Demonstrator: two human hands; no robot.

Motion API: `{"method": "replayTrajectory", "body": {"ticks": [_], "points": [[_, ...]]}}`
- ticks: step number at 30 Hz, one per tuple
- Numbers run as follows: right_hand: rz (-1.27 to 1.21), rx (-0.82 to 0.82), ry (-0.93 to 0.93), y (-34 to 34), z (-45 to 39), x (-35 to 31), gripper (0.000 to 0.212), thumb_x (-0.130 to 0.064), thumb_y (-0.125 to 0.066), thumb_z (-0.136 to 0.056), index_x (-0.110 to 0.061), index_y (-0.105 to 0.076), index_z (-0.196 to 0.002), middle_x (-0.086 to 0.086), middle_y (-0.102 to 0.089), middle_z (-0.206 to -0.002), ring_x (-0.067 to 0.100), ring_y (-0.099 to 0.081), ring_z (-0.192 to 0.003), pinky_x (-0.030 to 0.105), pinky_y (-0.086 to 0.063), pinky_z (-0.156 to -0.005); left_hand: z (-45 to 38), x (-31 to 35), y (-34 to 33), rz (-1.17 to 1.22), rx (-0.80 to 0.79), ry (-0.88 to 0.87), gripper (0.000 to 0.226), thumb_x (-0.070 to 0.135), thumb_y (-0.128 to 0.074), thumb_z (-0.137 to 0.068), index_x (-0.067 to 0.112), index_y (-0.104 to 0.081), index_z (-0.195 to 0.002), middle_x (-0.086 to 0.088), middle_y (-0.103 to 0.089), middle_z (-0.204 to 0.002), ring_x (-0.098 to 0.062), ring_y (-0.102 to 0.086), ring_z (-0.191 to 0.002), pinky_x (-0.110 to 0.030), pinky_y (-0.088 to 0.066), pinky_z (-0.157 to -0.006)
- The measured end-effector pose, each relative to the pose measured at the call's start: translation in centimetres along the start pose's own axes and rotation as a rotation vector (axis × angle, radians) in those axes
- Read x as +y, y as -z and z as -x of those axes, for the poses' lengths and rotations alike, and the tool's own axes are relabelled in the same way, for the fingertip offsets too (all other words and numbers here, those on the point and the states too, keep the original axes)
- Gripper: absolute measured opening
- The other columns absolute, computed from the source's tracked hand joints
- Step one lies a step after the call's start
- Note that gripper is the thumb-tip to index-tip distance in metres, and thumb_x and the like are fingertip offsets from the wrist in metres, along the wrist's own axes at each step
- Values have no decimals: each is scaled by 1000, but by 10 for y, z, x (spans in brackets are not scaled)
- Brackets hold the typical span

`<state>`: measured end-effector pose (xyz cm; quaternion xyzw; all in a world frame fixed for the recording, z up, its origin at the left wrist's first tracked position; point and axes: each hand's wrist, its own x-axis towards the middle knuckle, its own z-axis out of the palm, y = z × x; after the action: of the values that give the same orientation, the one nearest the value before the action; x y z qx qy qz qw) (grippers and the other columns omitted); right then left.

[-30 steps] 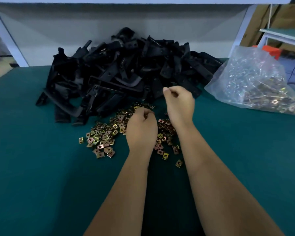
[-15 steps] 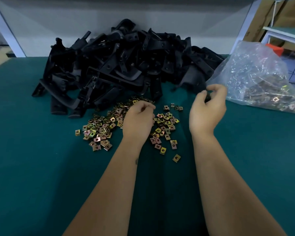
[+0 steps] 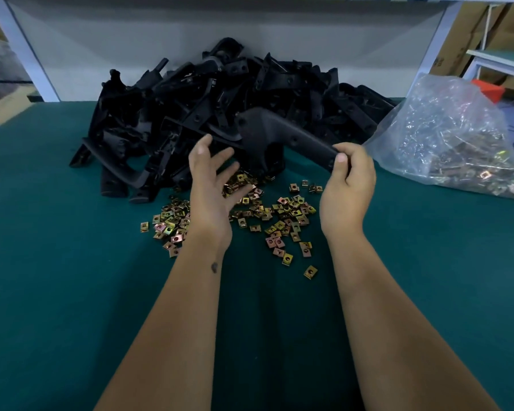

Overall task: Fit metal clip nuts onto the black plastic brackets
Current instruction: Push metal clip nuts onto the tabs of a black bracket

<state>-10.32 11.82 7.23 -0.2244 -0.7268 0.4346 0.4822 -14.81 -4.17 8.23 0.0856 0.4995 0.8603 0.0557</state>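
Your green surface [image 3: 57,292] carries, at far left and centre, a large heap of black plastic brackets [image 3: 190,114] piled against the pale back panel [image 3: 131,40]. In front of the heap, loose brass-coloured clip nuts [image 3: 282,215] lie scattered flat on the surface, one group left of your left forearm and a wider group between your two wrists; a few strays sit apart toward you. Your left hand [image 3: 211,197] hovers over the nuts near the foot of the heap, palm turned inward, fingers spread and loosely extended. It is open; whether anything small rests against the palm cannot be told. Your right hand [image 3: 346,185] is raised just right of the scatter and pinches one end of a single black bracket [image 3: 279,134] between thumb and fingers. That bracket is lifted clear of the surface and angles up and to the left from your grip, its broad end in front of the heap, above the fingertips of your left hand. Small holes are visible on its face; no nut can be made out on it. At far right, a clear plastic bag [image 3: 445,137] holding more metal clips rests on the surface, beside the heap's right edge.
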Motion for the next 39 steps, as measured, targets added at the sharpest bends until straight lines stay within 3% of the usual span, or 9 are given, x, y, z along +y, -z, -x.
{"method": "replayTrajectory", "body": {"ticks": [5,8,11,16,21,26,34,37,39], "points": [[107,-79,130,1,4,-3,23,-12,-41,-103,-13,-63,-109,0,-51,-105,13,-37,-103,2,-28,-83,-1,0,3,-417,-87,-109,47,38,-69,-88,47,-45,-127,9,-62,-120,5,-63,-98,-31,-53,-88],[42,-36,219,1,5,-10,23,-11,-44,-101,-15,-62,-114,0,-51,-114,9,-42,-107,3,-29,-89,-3,-5,0,-600,35,-148,30,17,-71,-89,29,-63,-115,6,-66,-108,-10,-65,-98,-39,-57,-88],[-81,-4,132,1,5,-14,30,-12,-46,-100,-17,-54,-128,3,-44,-128,-7,-45,-108,5,-35,-89,-4,-4,0,-255,120,-2,21,5,-70,-89,15,-61,-106,-5,-66,-107,-26,-68,-100,-34,-61,-74],[341,-254,-149,5,-5,8,37,-16,-45,-101,-17,-52,-137,5,-43,-138,24,-46,-124,33,-39,-99,-5,-1,1,386,134,170,19,-3,-66,-89,10,-53,-86,-10,-70,-104,-23,-73,-91,-33,-61,-70],[622,-568,63,-3,3,6,34,-33,-50,-99,-29,-61,-131,0,-55,-138,24,-40,-131,37,-24,-105,-3,-4,0,575,158,211,9,7,-61,-96,10,-61,-104,-8,-70,-108,-21,-70,-96,-31,-60,-70],[622,-521,231,-7,6,2,20,-33,-59,-91,-31,-75,-103,-8,-58,-112,20,-40,-118,29,-20,-93,-3,-6,1,559,113,180,7,12,-61,-96,18,-62,-101,-3,-69,-108,-16,-68,-94,-25,-58,-70],[699,-587,236,-17,13,-3,12,-30,-61,-94,-22,-70,-97,-1,-59,-112,24,-43,-113,34,-26,-90,-3,-12,-5,601,86,230,9,8,-57,-97,14,-60,-104,-5,-72,-95,-15,-74,-77,-26,-58,-64],[437,-501,140,-19,15,-8,7,-22,-61,-95,-22,-67,-93,-7,-64,-93,17,-55,-98,28,-41,-87,-3,-12,-7,547,117,276,25,16,-58,-98,11,-55,-122,-8,-66,-105,-19,-69,-81,-29,-59,-64],[141,-425,-25,-17,14,-13,10,-19,-63,-94,-25,-63,-86,-13,-61,-82,4,-57,-79,12,-43,-71,-4,-11,-5,507,153,290,41,20,-58,-98,11,-48,-137,-7,-65,-107,-17,-70,-79,-28,-58,-62]]}}
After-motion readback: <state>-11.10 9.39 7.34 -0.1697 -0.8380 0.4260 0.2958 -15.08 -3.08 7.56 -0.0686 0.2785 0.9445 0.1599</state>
